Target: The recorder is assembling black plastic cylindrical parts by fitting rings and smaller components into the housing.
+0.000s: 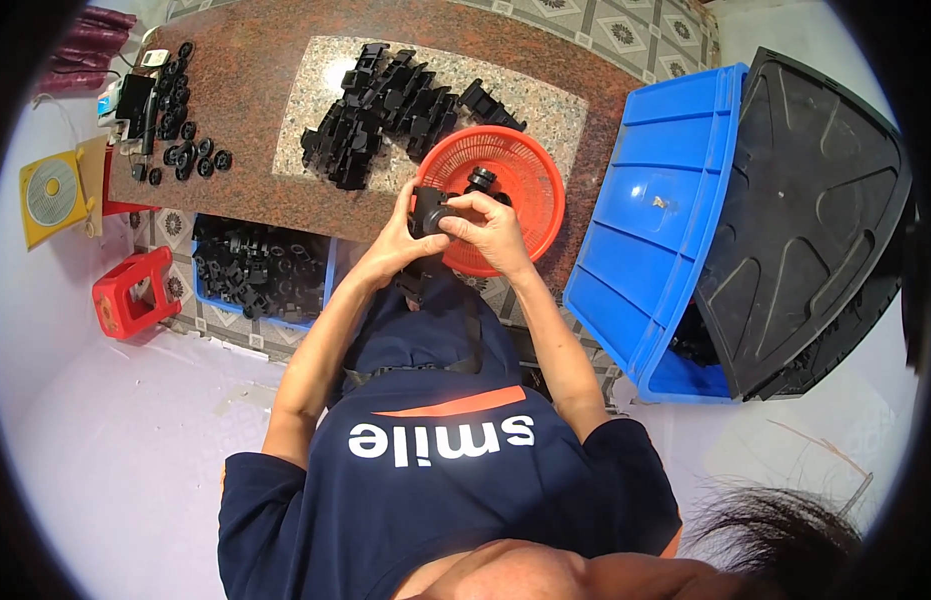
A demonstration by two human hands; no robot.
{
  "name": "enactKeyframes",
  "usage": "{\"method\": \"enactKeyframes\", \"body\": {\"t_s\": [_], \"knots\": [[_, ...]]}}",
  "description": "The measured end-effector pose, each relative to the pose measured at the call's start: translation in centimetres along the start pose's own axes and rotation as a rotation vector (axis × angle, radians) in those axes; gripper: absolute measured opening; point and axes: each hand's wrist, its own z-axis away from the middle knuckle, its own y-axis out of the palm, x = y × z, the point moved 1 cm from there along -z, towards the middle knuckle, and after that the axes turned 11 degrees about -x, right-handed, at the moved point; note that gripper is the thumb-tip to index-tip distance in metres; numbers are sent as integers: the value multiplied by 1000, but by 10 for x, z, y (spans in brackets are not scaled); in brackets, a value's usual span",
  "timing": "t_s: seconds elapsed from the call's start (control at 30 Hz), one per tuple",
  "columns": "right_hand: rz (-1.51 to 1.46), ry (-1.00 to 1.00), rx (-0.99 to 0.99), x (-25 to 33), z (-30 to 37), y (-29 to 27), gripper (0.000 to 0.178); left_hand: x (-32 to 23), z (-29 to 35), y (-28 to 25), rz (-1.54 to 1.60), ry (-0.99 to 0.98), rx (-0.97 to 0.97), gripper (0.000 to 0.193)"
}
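Note:
My left hand [393, 243] is closed around a black plastic housing [426, 203], held above my lap at the table's near edge. Between the thumb and fingers of my right hand [490, 238] is a round black wheel-like part [440, 219], pressed against the housing's face. Just beyond both hands stands a red plastic basket [553, 190] with a few round black parts [481, 180] inside. A heap of black plastic housings [390, 98] covers much of the speckled panel behind the basket.
Loose black wheels [185, 157] lie at the table's left. Below stands a blue crate [332, 275] of black parts, near a red stool [135, 293]. A large blue bin [653, 200] and a black panel [805, 225] rise on the right. A yellow square fan [52, 192] is far left.

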Motion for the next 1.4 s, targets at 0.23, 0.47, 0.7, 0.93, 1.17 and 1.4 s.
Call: {"method": "enactKeyframes", "body": {"t_s": [0.23,0.47,0.7,0.93,1.17,1.4], "knots": [[10,-165,260,-21,3,12,65,20,11,-4,-42,37,149,97],[-99,59,262,-41,17,15,44,36,29,-4,62,-170,175,85],[839,-105,-438,-98,-77,-37,39,40,3,1,374,-195,-128,72],[347,113,-362,-160,-97,-78,10,22,-30,-12,481,-106,-360,39],[-290,124,-69,-21,-26,-27,21,15,-41,-5,483,-67,-390,70],[-285,153,54,-8,-7,7,21,-1,-39,13,422,10,-407,75]]}}
